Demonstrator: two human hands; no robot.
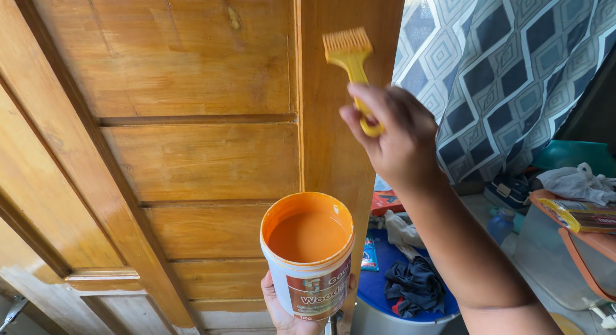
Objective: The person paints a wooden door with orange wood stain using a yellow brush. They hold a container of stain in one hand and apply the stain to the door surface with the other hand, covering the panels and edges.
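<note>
My right hand (394, 139) grips the handle of a yellow paintbrush (350, 53), whose bristles point up against the upright stile of a wooden panelled door (192, 149). The door's wood looks glossy and orange-brown. Lower down, my left hand (282, 309) holds a white tub (309, 271) from below. The tub is open and filled with orange wood finish, and it has a red and white label. It sits in front of the door's lower panels, beneath the brush.
A blue and white patterned curtain (507, 72) hangs to the right of the door. Below it are a blue lidded drum (385, 290) with dark cloth on top, a plastic bottle (500, 226), bags and an orange stool (577, 239).
</note>
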